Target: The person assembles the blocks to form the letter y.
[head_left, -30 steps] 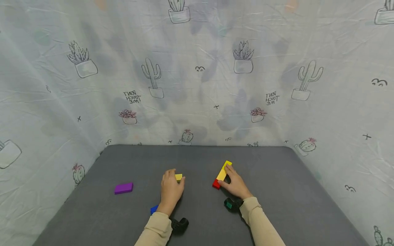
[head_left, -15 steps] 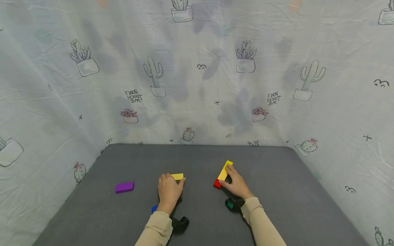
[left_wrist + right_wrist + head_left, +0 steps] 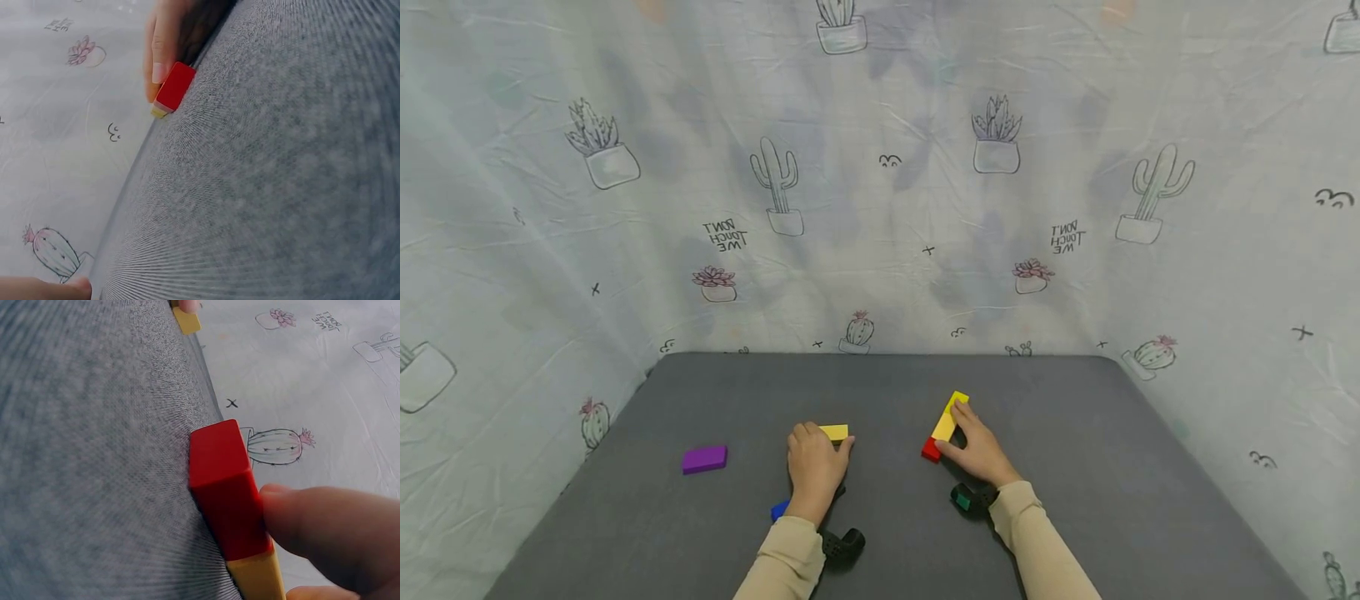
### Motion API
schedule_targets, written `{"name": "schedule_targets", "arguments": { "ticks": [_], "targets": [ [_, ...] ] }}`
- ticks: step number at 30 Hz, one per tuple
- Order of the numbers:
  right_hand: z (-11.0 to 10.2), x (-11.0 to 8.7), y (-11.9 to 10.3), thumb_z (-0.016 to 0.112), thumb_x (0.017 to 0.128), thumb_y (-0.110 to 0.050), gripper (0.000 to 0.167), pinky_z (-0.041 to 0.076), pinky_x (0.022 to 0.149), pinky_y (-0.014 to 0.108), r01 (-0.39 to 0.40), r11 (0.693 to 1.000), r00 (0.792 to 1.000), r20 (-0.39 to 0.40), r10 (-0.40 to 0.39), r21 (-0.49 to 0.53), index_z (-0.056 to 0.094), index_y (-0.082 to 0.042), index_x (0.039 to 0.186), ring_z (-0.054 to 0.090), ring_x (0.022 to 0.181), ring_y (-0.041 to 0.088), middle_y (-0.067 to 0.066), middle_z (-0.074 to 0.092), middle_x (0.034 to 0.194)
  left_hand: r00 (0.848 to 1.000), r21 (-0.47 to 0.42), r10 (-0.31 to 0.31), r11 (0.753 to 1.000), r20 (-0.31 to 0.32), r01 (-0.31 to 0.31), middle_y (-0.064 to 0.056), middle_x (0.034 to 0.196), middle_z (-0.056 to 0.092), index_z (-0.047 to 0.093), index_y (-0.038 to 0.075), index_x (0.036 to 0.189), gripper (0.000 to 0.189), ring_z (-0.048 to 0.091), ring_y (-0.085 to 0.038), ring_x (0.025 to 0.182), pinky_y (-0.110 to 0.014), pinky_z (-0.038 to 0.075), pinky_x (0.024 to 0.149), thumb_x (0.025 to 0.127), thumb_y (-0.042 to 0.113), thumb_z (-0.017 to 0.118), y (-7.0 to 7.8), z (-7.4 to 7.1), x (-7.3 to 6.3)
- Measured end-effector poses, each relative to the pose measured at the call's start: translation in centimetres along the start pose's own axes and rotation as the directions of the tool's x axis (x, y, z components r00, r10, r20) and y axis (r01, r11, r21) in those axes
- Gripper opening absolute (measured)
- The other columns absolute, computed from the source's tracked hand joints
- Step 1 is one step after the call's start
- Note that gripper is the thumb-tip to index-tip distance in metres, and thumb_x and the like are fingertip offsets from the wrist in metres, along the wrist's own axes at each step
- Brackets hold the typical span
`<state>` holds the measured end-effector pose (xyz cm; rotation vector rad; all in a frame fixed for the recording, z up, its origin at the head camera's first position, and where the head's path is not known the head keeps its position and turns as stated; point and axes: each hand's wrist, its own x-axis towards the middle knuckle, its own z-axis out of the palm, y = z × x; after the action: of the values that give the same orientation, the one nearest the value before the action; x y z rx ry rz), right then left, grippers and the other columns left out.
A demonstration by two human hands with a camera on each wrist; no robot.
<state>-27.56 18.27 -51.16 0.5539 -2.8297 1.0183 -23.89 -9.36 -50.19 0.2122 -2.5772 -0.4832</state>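
Note:
My left hand is at a yellow block left of the table's middle, in the head view. Its fingers bend over the block's left part, and the thumb lies by the right end; the fingertips are hidden. My right hand rests on a slanted row made of a red block at the near end and a yellow piece beyond it. The right wrist view shows the thumb touching the red block's side. Fairly straight fingers reach over the yellow part. Whether that part is one block or two, I cannot tell.
A purple block lies flat on the grey table at the left. Partly behind my left wrist is a blue block. Black devices are strapped at both wrists. A cactus-printed curtain surrounds the table's back and sides.
My left hand has drawn slightly left and its fingers have bent, so more of the yellow block shows. The right hand and its row look the same.

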Motion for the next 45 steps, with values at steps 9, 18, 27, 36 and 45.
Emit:
{"name": "schedule_targets", "arguments": {
  "ticks": [9,18,27,36,45],
  "targets": [
    [-0.2,0.1,0.0,0.062,0.089,-0.044,0.08,0.026,0.11,0.059,0.002,1.0,1.0,0.007,-0.002,-0.002,0.031,0.003,0.146,0.022,0.142,0.039,0.02,0.023,0.155,0.999,-0.054,-0.028,0.998,0.025,0.029,-0.024,0.088,0.049,0.052,-0.015,0.106,0.067,0.051,-0.035,0.08,-0.044,0.049,0.069,0.077,0.04,0.077,0.0,0.2,0.2],
    [0.0,0.1,0.2,0.063,0.089,-0.043,0.079,0.026,0.109,0.059,0.001,1.0,1.0,0.006,-0.001,-0.009,0.032,0.003,0.145,0.022,0.142,0.04,0.02,0.024,0.154,0.999,-0.122,-0.041,0.992,0.03,0.044,-0.024,0.091,0.051,0.05,-0.013,0.11,0.064,0.054,-0.035,0.082,-0.047,0.05,0.072,0.077,0.034,0.079,0.0,0.2,0.2],
    [0.1,0.5,0.1,0.062,0.089,-0.043,0.078,0.027,0.109,0.059,-0.007,1.0,1.0,0.011,0.007,-0.01,0.032,0.003,0.145,0.023,0.141,0.041,0.02,0.024,0.154,1.0,-0.174,-0.011,0.985,-0.024,0.007,-0.024,0.096,0.051,0.05,-0.012,0.117,0.066,0.053,-0.035,0.088,-0.047,0.051,0.078,0.076,0.032,0.08,0.1,0.1,0.8],
    [0.0,0.6,-0.2,0.061,0.09,-0.043,0.078,0.025,0.109,0.06,-0.021,1.0,1.0,0.01,0.021,-0.004,0.032,0.003,0.145,0.022,0.142,0.04,0.019,0.023,0.155,0.995,-0.278,0.026,0.959,-0.099,-0.053,-0.022,0.103,0.05,0.051,-0.007,0.121,0.068,0.05,-0.033,0.093,-0.045,0.047,0.084,0.075,0.035,0.08,0.5,-0.2,1.2],
    [0.1,0.6,-0.2,0.062,0.089,-0.044,0.079,0.025,0.111,0.058,-0.034,0.999,0.999,0.015,0.034,-0.024,0.031,0.002,0.146,0.02,0.143,0.037,0.018,0.023,0.155,0.993,-0.412,0.046,0.907,-0.106,-0.086,-0.021,0.111,0.051,0.051,-0.003,0.126,0.067,0.051,-0.032,0.101,-0.047,0.047,0.087,0.076,0.031,0.08,1.7,-1.3,0.9]
  ]
}}
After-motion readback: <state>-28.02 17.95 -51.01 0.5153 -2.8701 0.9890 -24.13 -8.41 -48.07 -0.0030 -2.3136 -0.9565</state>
